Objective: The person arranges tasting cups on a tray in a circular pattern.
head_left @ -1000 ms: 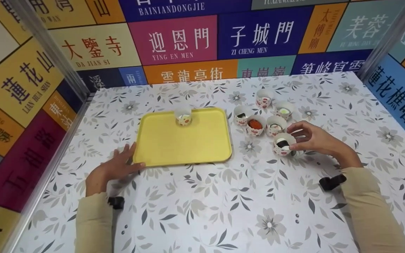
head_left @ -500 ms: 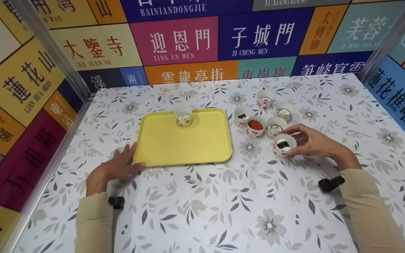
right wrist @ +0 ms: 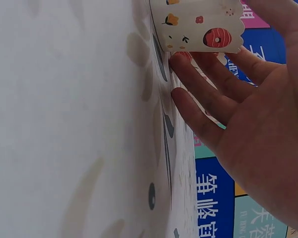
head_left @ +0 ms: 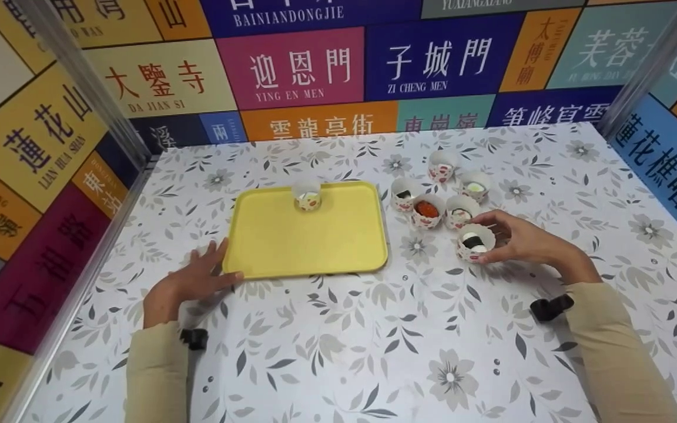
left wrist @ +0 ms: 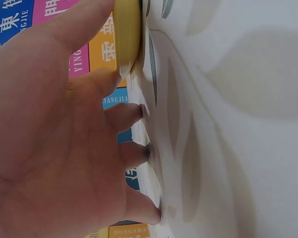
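My right hand (head_left: pixel 526 238) is at a small patterned paper cup (head_left: pixel 472 251), thumb on its near side and fingers behind it. Inside lies a white piece with a black band (head_left: pixel 472 241), like a rice ball. The right wrist view shows the cup's scalloped rim and printed wall (right wrist: pixel 198 27), with several fingers spread close over the tabletop. My left hand (head_left: pixel 197 276) rests at the left edge of a yellow tray (head_left: pixel 309 247), thumb at its near corner. In the left wrist view, its fingers are spread, with thumb and index finger at the tray's edge (left wrist: pixel 128 39).
One paper cup (head_left: pixel 307 202) stands at the tray's far side. Several more cluster right of the tray, one with orange-red filling (head_left: pixel 427 208), another with a white and green piece (head_left: pixel 475 187). A floral cloth (head_left: pixel 338 341) covers the table; panels with lettering (head_left: pixel 297 64) stand behind.
My right hand has shifted slightly left, its thumb coming onto the near side of the cup with the black-banded piece. The left hand and tray stay still.
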A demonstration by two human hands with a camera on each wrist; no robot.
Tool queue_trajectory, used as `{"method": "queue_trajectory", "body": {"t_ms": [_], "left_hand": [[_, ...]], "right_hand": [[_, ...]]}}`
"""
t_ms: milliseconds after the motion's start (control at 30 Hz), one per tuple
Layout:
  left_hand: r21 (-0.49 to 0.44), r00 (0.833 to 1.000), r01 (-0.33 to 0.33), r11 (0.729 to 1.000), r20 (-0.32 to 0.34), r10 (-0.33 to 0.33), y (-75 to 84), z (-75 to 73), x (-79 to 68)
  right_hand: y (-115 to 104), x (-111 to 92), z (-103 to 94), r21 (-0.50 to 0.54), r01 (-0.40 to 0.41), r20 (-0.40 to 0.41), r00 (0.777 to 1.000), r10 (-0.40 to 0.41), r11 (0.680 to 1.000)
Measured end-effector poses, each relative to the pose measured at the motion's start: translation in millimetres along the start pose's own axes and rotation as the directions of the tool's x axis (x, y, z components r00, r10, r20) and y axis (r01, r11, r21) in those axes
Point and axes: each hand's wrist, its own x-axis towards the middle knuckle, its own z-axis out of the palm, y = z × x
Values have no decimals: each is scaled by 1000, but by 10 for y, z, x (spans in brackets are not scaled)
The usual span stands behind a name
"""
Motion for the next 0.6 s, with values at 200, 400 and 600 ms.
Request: {"method": "queue_trajectory", "body": {"t_ms": [200,400,600], "left_hand": [[-4,1000,-2,1000,0,2,-9,7,6],[-9,1000,1,1000,-1,-1,-6,5,-6],[-2,1000,-10,1000,-2,10,-12,-4,-3]], "right_hand": [[1,3,19,22,13,14,1000,-13,1000],[-15,-2,30,0,29,7,1000,-29,1000],[-39,10,46,-17,26,-14,1000,-26,1000]]}}
